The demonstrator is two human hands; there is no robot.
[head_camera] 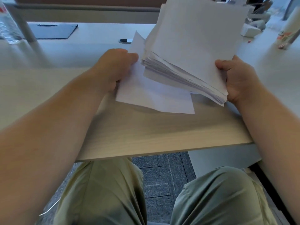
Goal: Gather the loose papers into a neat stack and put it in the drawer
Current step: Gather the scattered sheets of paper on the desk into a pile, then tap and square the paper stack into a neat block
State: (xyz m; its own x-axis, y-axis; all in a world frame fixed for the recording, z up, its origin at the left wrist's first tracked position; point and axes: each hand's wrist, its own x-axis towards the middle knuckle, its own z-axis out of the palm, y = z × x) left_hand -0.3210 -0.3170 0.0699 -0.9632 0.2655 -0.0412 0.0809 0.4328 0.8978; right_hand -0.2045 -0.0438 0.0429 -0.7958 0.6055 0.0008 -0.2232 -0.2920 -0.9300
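A thick, uneven stack of white papers (194, 43) is held tilted above the pale wooden desk (146, 135), its near edges fanned out. My right hand (238, 78) grips the stack's near right corner, thumb on top. My left hand (116, 67) holds the left side, fingers curled round a loose sheet (151, 96) that sticks out below the stack toward me. No drawer is visible in this view.
A dark mat (52, 30) lies at the back left beside a clear water bottle (8, 26). A small black and white object (125, 40) sits behind the papers. White clutter (253, 28) and a printed cup (287, 34) stand at the right. My knees show under the desk edge.
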